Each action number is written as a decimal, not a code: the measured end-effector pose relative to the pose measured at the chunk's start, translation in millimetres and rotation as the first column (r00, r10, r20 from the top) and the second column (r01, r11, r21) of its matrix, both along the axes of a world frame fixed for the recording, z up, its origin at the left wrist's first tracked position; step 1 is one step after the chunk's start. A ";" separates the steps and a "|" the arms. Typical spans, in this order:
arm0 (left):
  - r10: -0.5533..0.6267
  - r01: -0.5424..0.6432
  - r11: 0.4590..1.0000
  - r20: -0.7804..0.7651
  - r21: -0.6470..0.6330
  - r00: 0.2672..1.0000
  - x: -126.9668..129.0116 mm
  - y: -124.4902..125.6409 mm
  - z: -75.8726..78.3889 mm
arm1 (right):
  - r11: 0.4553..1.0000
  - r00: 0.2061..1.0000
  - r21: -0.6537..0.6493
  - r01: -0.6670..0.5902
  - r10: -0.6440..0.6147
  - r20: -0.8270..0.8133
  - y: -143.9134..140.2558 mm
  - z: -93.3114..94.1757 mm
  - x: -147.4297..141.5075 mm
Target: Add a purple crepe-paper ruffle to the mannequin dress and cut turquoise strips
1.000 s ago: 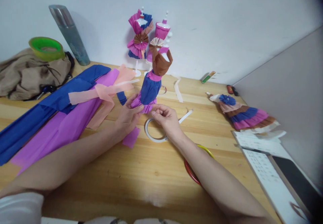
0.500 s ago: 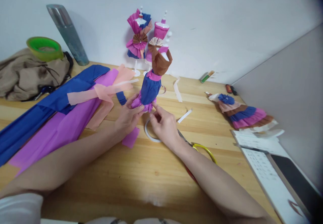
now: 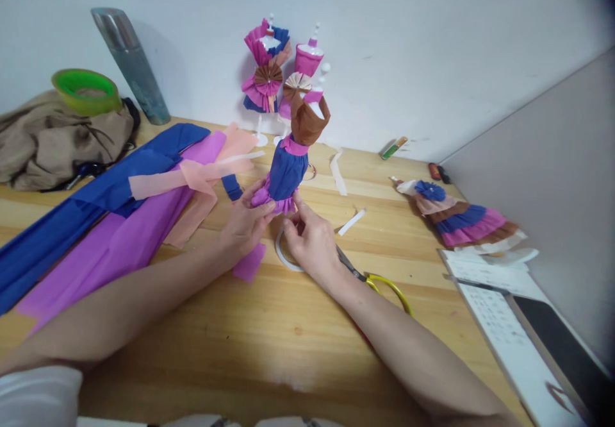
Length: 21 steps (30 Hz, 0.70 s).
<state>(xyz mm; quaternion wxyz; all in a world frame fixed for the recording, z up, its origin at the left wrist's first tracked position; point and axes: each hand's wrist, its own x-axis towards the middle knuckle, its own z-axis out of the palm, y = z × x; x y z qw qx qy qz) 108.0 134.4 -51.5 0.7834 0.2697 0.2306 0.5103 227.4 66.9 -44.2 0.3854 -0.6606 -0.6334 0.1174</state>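
Observation:
A small mannequin in a crepe-paper dress (image 3: 291, 158) stands on the wooden table (image 3: 269, 343); its top is brown, its waist pink, its skirt blue with a purple ruffle at the hem. My left hand (image 3: 243, 222) pinches the purple ruffle from the left. My right hand (image 3: 310, 241) holds the hem from the right, its fingers on the ruffle. Under my right hand lies a white tape roll (image 3: 283, 251). A purple paper scrap (image 3: 250, 262) lies below my left wrist.
Blue (image 3: 72, 222), purple (image 3: 115, 244) and peach (image 3: 202, 177) crepe sheets cover the left. Two dressed mannequins (image 3: 283, 74) stand by the wall. Yellow-handled scissors (image 3: 379, 279) lie beside my right arm, a finished paper dress (image 3: 456, 215) at right, and a keyboard (image 3: 500, 324), flask (image 3: 132, 65) and brown bag (image 3: 57, 138).
My right hand has moved left and in from above the tape roll to the hem of the dress. The scissors, hidden under my forearm before, now show. My left hand has barely moved.

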 end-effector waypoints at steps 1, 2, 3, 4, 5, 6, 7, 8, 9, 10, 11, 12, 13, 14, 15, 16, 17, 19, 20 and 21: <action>-0.004 0.004 1.000 0.003 0.005 1.000 -0.1 0.1 0.3 | 1.000 1.000 -0.004 0.003 -0.003 0.017 0.2 -1.2 0.5; -0.006 0.006 1.000 0.003 0.008 1.000 -0.3 0.3 0.6 | 1.000 1.000 -0.010 0.010 -0.010 0.024 0.6 -2.2 1.5; -0.007 0.007 1.000 0.004 0.009 1.000 -0.5 0.5 1.1 | 1.000 1.000 -0.016 0.019 -0.018 0.016 1.1 -2.8 2.9; -0.006 0.006 1.000 0.006 0.008 1.000 -0.7 0.9 1.5 | 0.999 1.000 -0.016 0.029 -0.029 -0.009 1.6 -3.0 4.6; -0.002 0.002 1.000 0.008 0.006 1.000 -0.9 1.2 2.0 | 0.999 0.998 -0.006 0.039 -0.039 -0.048 2.1 -2.8 6.6; 0.004 -0.004 1.000 0.010 0.001 1.000 -1.1 1.5 2.4 | 0.999 0.994 0.015 0.048 -0.046 -0.103 2.5 -2.3 8.6; 0.011 -0.011 1.000 0.014 -0.005 1.000 -1.2 1.8 2.8 | 0.998 0.985 0.042 0.053 -0.046 -0.167 2.8 -1.6 10.5; 0.014 -0.014 1.000 0.018 -0.008 1.000 -1.2 2.1 3.2 | 0.996 0.971 0.067 0.053 -0.036 -0.234 3.1 -1.0 12.0; 0.015 -0.015 1.000 0.020 -0.011 1.000 -1.2 2.3 3.4 | 0.995 0.955 0.085 0.045 -0.018 -0.295 3.5 -0.7 13.0; 0.015 -0.015 1.000 0.020 -0.016 1.000 -1.2 2.4 3.6 | 0.995 0.938 0.091 0.029 0.004 -0.347 4.2 -0.9 13.5; 0.014 -0.013 1.000 0.021 -0.021 1.000 -1.2 2.6 3.7 | 0.996 0.920 0.084 0.004 0.030 -0.391 5.3 -1.6 13.6; 0.012 -0.011 1.000 0.022 -0.024 1.000 -1.3 2.7 3.8 | 0.997 0.901 0.068 -0.029 0.055 -0.431 6.7 -2.8 13.3; 0.010 -0.009 1.000 0.023 -0.025 1.000 -1.4 2.9 3.7 | 0.997 0.877 0.045 -0.066 0.079 -0.474 8.6 -4.3 12.9; 0.009 -0.008 1.000 0.025 -0.026 1.000 -1.5 3.0 3.6 | 0.994 0.847 0.020 -0.105 0.100 -0.521 10.6 -5.9 12.5; 0.008 -0.007 1.000 0.027 -0.026 1.000 -1.7 3.2 3.5 | 0.990 0.812 -0.003 -0.144 0.116 -0.572 12.6 -7.4 12.3; 0.004 -0.004 1.000 0.027 -0.027 1.000 -1.9 3.4 3.2 | 0.984 0.774 -0.022 -0.176 0.125 -0.621 14.5 -8.5 12.4; 0.002 -0.001 1.000 0.025 -0.030 1.000 -2.2 3.5 3.0 | 0.980 0.738 -0.035 -0.195 0.124 -0.663 15.9 -9.1 12.7; -0.001 0.002 0.999 0.016 -0.036 1.000 -2.7 3.7 2.5 | 0.980 0.692 -0.038 -0.195 0.110 -0.713 17.3 -8.8 13.8; -0.003 0.004 0.999 0.013 -0.034 1.000 -3.0 3.8 2.4 | 0.981 0.683 -0.033 -0.189 0.107 -0.723 17.3 -8.1 14.3; -0.006 0.007 1.000 0.013 -0.030 1.000 -3.3 3.9 2.4 | 0.981 0.675 -0.026 -0.192 0.113 -0.729 17.1 -7.1 14.7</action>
